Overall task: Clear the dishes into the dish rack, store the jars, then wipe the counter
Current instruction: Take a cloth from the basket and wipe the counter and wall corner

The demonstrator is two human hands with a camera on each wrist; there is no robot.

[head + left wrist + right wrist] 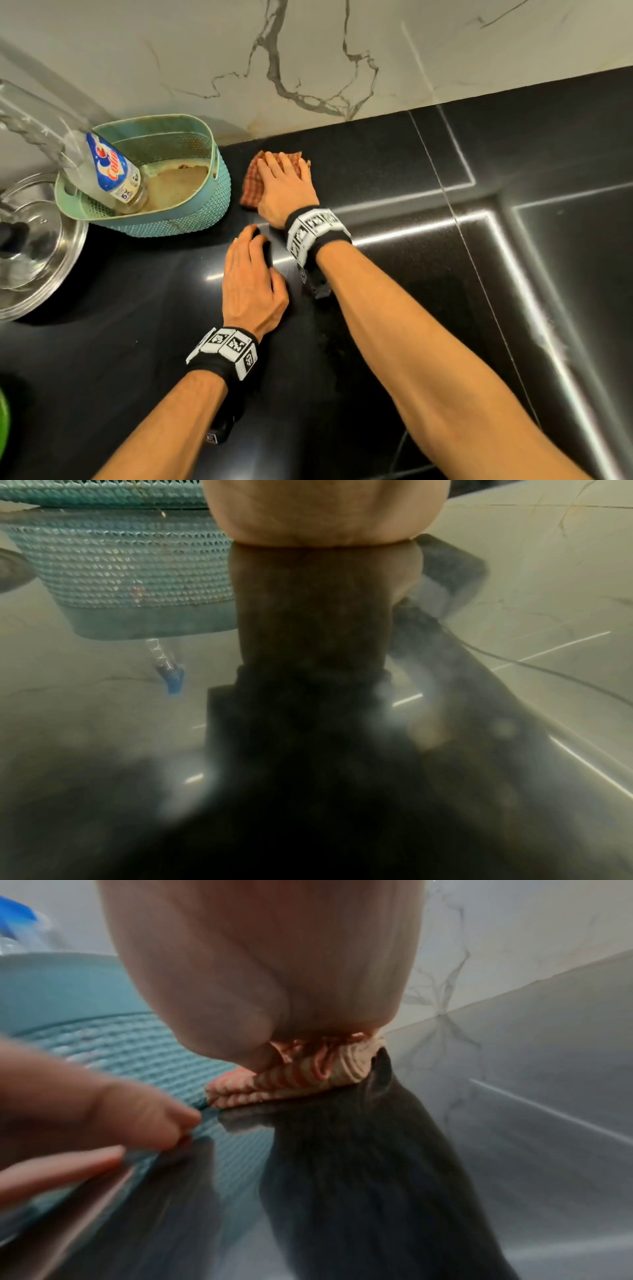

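An orange checked cloth [251,181] lies on the black counter [428,274] close to the marble wall. My right hand [284,185] lies flat on top of it with straight fingers, pressing it down. In the right wrist view the palm [267,961] covers the bunched cloth [298,1080], whose edge touches the teal basket [120,1047]. My left hand [251,274] rests on the bare counter just behind the right wrist with relaxed fingers and holds nothing. The left wrist view shows only the heel of that hand [322,512] on the glossy surface.
The teal perforated basket [191,219] stands left of the cloth with a glass-cleaner spray bottle [109,164] leaning in it. A steel bowl [51,274] with a glass lid sits at the far left. A sunken black panel with raised edges [496,219] lies to the right.
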